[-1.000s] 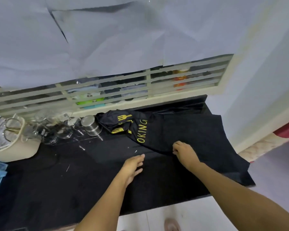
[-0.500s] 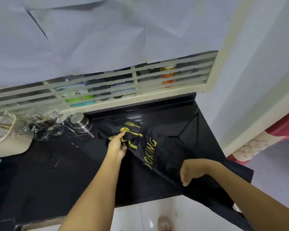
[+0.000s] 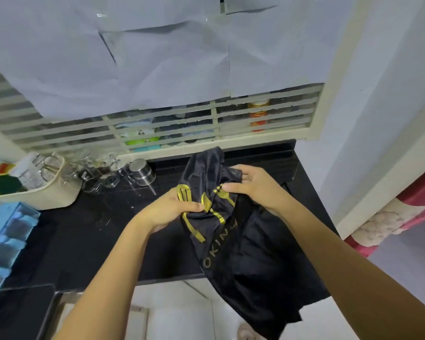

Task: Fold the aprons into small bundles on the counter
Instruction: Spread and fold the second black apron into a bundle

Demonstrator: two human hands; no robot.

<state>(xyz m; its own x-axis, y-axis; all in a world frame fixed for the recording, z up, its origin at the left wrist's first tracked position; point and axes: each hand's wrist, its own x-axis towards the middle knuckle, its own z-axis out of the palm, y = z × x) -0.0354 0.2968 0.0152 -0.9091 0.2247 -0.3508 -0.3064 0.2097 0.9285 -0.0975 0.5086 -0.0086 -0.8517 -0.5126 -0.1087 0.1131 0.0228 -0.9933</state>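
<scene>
Up close, the black apron (image 3: 243, 253) is bunched between both hands above the right part of the dark counter (image 3: 84, 241), and its lower half hangs down past the counter's front edge toward the pale floor. The left hand (image 3: 167, 209) grips the cloth at the yellow fork-and-spoon print, thumb laid across the fabric and fingers curled beneath it. The right hand (image 3: 253, 185) sits just beside it, a little farther back, pinching a gathered fold between thumb and fingers. The two hands are close together but not touching, with a crumpled peak of cloth rising behind them. Yellow letters run down the hanging part (only "OKIN" reads clearly). Whether any of the apron rests on the counter under the hands, I cannot tell. To the left, well apart from the apron, a steel cup (image 3: 142, 171) stands near a cluster of glass jars (image 3: 101, 177), and beyond them a cream tub (image 3: 42, 195) holds a green and yellow sponge (image 3: 8, 184). A blue tray (image 3: 8, 236) lies at the far left edge.
</scene>
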